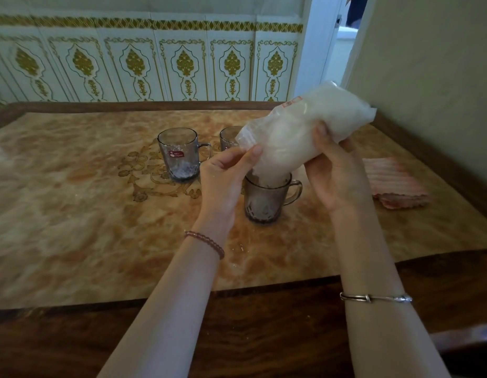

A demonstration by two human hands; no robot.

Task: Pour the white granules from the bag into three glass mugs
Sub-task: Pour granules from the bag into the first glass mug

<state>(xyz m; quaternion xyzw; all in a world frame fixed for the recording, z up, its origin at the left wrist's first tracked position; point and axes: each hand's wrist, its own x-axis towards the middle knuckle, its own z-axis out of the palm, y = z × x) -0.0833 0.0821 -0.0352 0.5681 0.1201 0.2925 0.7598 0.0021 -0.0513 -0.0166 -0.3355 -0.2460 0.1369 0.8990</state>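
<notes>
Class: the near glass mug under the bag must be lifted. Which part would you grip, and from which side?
Grip the near mug by its handle, coming from the right: the handle juts out that way, while the bag covers its rim.

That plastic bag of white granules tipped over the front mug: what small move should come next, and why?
Probably tilt the clear plastic bag of white granules a bit steeper. Its mouth already sits inside the nearest smoky glass mug, both the left hand and right hand grip it, and that mug looks barely filled.
</notes>
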